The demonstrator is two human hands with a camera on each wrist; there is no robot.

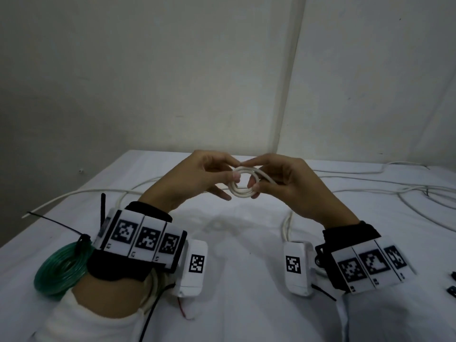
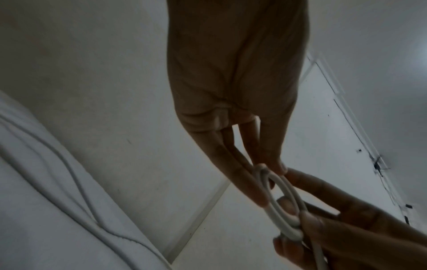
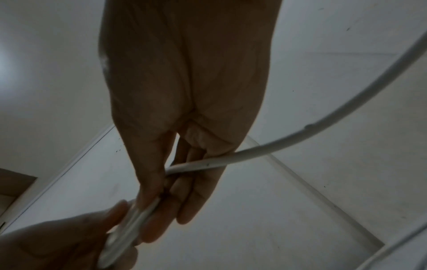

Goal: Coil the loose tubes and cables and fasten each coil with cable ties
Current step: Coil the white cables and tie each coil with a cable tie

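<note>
— White cable (image 1: pixel 243 181), is that what's being wound?

— Yes. A small coil of it, a few turns, is held up in the air above the bench (image 1: pixel 246 243), between the two hands, out toward the far edge.

— How do the hands have it?

— The left hand (image 1: pixel 195 177) pinches the left side of the ring, thumb and fingertips closed on the turns; the remaining fingers (image 2: pixel 242 175) lie long and close together along the coil. The right hand (image 1: pixel 287 181) pinches the opposite side, thumb on top and fingers curled beneath. Seen from the right wrist, the free run of the cable (image 3: pixel 300 138) passes across the right palm and arcs away up and to the side.

— And the rest of it?

— From the coil it goes off to the right and joins long loose white runs (image 1: pixel 394 186) lying on the bench over there. Another loose white length (image 1: pixel 81 193) trails across the left part of the bench.

— Anything already tied?

— A green tube coil (image 1: pixel 58 270) lies by the left forearm at the near left edge, with a black cable tie (image 1: pixel 82 239) round it, its tail sticking out to the left. A couple of small black pieces (image 1: pixel 452 282) sit at the right edge; too small for me to say what they are.

— The wrists?

— Each has a black band with white marker blocks (image 1: pixel 145 239) and a small white box beside it.
</note>
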